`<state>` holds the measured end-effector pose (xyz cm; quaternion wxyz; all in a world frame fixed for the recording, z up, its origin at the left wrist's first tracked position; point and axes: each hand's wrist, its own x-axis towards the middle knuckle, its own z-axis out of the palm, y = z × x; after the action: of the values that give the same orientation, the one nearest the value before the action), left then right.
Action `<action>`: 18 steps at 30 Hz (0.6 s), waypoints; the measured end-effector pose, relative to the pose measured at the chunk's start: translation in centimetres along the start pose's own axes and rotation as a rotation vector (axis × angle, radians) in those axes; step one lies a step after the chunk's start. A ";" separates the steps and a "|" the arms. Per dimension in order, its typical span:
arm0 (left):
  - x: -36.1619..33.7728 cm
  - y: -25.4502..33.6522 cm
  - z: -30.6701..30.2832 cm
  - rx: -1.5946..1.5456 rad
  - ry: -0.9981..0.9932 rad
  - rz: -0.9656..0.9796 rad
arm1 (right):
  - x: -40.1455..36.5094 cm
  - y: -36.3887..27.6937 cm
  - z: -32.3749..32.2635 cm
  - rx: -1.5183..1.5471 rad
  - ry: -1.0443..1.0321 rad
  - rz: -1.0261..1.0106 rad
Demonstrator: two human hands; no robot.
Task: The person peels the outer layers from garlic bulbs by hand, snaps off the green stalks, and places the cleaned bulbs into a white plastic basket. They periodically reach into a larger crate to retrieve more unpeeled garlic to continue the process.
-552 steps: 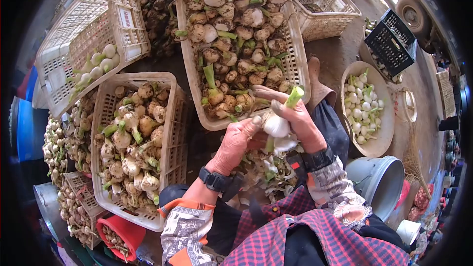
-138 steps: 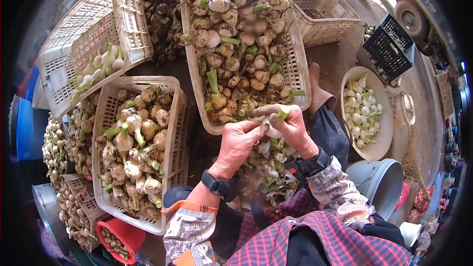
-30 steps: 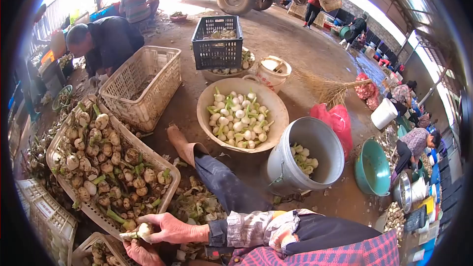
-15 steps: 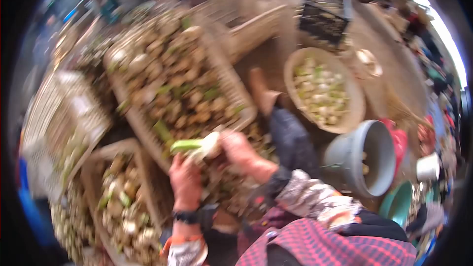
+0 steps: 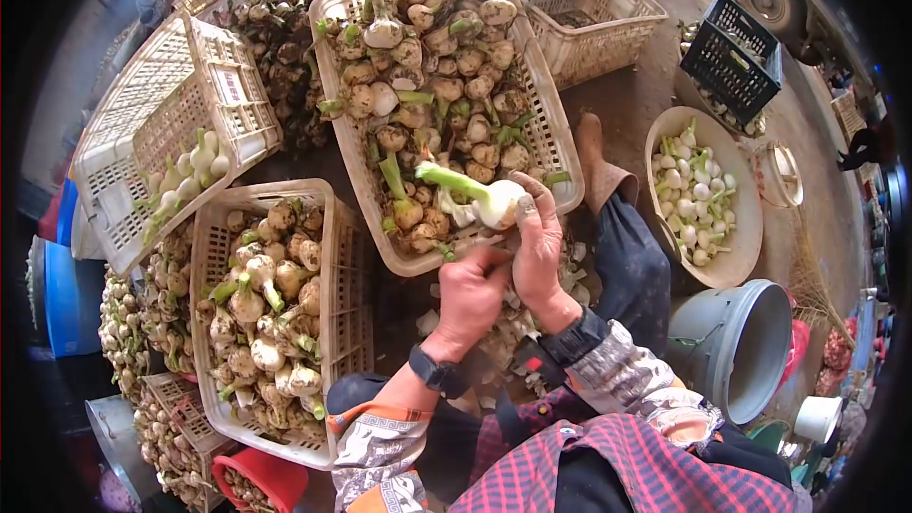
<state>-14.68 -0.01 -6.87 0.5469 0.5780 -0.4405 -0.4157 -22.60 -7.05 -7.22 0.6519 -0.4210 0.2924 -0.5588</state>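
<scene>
My right hand [image 5: 539,252] is closed on a peeled white garlic bulb [image 5: 500,204], whose green stem points left. The bulb is over the near end of a large plastic crate [image 5: 560,147] full of soil-stained garlic bulbs [image 5: 446,66]. Just below, my left hand [image 5: 470,294] is closed with its fingers curled against the heel of my right hand. Whatever lies within those fingers is hidden. Shed skins [image 5: 508,337] are scattered on the ground beneath both hands.
A round basin [image 5: 750,228] of cleaned bulbs lies right, beyond a bent leg [image 5: 632,252]. Nearer stands a grey bucket [image 5: 679,337]. On the left are a second garlic crate [image 5: 328,323] and a tipped white crate [image 5: 233,85]. A black crate [image 5: 731,62] sits at the back right.
My view has shifted, and the blur is gone. The bulb in my right hand has moved up and right, and my left hand has come away from its stem to below the right hand.
</scene>
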 end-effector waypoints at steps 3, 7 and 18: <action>-0.4 0.4 -0.3 0.223 -0.240 0.017 | 0.4 1.8 -2.3 -0.058 0.080 0.048; 0.0 2.1 -1.9 -0.397 -0.271 -0.250 | 1.0 1.1 -4.3 -0.224 0.089 0.019; 1.7 0.3 -2.0 -0.680 0.169 -0.189 | -1.8 -1.8 -2.0 -0.417 -0.146 0.188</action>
<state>-12.36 -1.11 -6.46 0.7014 0.4338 -0.1748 -0.5379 -25.54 -5.83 -6.74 0.6195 -0.5565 0.3916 -0.3914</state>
